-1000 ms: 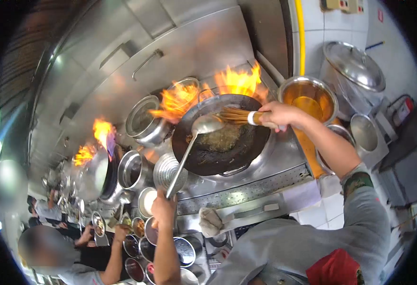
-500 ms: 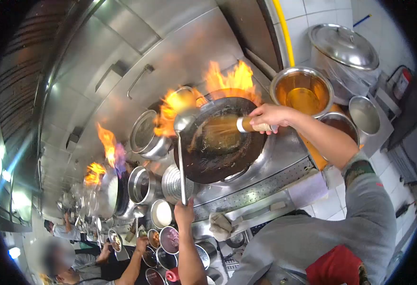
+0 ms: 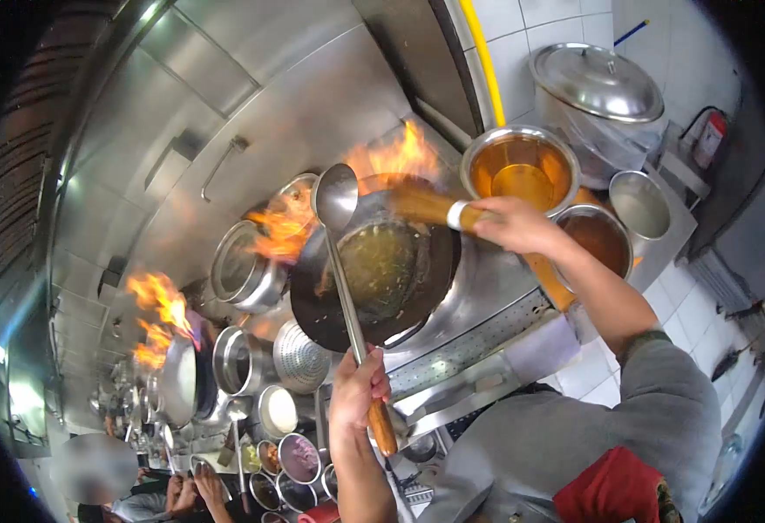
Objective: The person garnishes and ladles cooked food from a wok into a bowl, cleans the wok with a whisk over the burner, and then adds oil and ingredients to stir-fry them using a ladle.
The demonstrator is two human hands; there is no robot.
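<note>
My left hand grips the long ladle near its wooden handle. The ladle's bowl is raised over the left rim of the large dark wok. My right hand holds a bamboo brush by its handle, just past the white band. Its bristles are blurred by motion over the wok's upper part. Cloudy, yellowish liquid lies in the wok's bottom. Flames rise behind the wok.
To the right stand an oil pot, a second pot with brown liquid and a lidded pot. Left are a perforated strainer, metal pots and another flaming wok. Ingredient bowls and a co-worker's hands are at lower left.
The ladle's bowl has risen off the wok, and its wooden handle end now shows below my left hand. The brush has moved to the wok's upper part. More liquid shows in the wok.
</note>
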